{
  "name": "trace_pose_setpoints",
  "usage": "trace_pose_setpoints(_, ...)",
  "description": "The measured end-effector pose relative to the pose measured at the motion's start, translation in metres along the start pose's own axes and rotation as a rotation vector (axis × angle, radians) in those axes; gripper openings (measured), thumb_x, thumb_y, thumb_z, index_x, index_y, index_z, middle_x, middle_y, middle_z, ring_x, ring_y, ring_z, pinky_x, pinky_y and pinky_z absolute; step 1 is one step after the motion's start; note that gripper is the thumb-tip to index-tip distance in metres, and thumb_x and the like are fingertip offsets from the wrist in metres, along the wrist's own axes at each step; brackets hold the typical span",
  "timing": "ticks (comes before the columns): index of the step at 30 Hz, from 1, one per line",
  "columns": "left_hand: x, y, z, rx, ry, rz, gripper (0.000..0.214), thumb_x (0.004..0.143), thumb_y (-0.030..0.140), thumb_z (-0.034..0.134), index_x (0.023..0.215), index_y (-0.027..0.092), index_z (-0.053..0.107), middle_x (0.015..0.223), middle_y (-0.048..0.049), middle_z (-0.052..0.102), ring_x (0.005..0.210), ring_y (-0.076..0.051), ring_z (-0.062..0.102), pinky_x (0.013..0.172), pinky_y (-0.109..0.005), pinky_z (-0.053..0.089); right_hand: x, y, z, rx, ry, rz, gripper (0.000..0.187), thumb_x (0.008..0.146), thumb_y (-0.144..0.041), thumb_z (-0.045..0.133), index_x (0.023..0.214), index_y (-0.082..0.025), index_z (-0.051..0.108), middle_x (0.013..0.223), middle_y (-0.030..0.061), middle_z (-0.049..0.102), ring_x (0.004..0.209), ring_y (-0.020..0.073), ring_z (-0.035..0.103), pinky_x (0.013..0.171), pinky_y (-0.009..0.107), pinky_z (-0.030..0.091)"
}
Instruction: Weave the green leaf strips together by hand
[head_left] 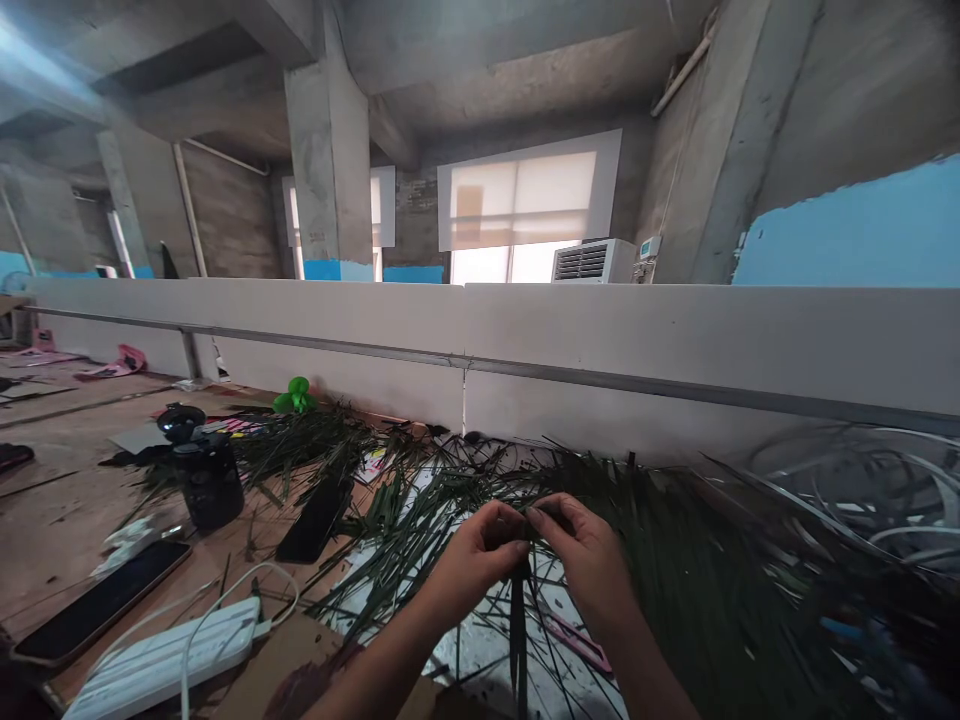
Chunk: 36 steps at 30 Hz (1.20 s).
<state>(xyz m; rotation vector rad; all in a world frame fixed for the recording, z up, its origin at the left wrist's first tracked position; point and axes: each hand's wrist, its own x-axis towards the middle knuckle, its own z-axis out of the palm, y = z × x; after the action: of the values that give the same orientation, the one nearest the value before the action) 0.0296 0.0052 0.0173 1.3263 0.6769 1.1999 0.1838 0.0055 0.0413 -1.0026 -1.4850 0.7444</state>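
Cropped forearms end in hands pinching half-hidden dark strips.

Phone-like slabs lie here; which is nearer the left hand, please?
The dark slab right of the black container; the other slab lies farther left.

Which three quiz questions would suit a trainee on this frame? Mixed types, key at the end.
1. What hangs below the fingertips, between the left hand and right hand?
2. True or false: the bright green object is left of both hands in the picture.
3. The slim item lying below the right hand in the picture is: (a) yellow, (b) pink, (c) orange?

Key: 1. dark narrow strips; 2. true; 3. b.
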Motion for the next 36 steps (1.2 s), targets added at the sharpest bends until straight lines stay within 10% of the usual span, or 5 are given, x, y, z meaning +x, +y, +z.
trace_pose_setpoints(10, 0.003, -0.001, -0.011, -0.159, 0.221, -0.004, 0.043, 0.072, 0.041, 0.08, 0.102, 0.018, 0.061, 0.086, -0.0028, 0.066, 0.077, -0.016, 0.061, 0.071, -0.028, 0.05, -0.001, 0.003, 0.004, 0.001, -0.228, 0.158, 0.028, 0.075, -0.041, 0.07, 0.093, -0.02, 0.07, 0.094, 0.0082, 0.076, 0.092, 0.0284, 0.069, 0.081, 0.037, 0.052)
trace_pose_setpoints(36, 0.007, -0.011, -0.014, 0.046, 0.198, 0.012, 0.029, 0.068, 0.04, 0.08, 0.078, 0.014, 0.072, 0.075, -0.0028, 0.064, 0.073, -0.016, 0.053, 0.071, -0.027, 0.04, 0.006, 0.016, 0.001, 0.098, -0.029, 0.169, 0.032, 0.065, -0.042, 0.076, 0.082, -0.016, 0.07, 0.082, 0.0094, 0.076, 0.082, 0.028, 0.069, 0.076, 0.039, 0.052)
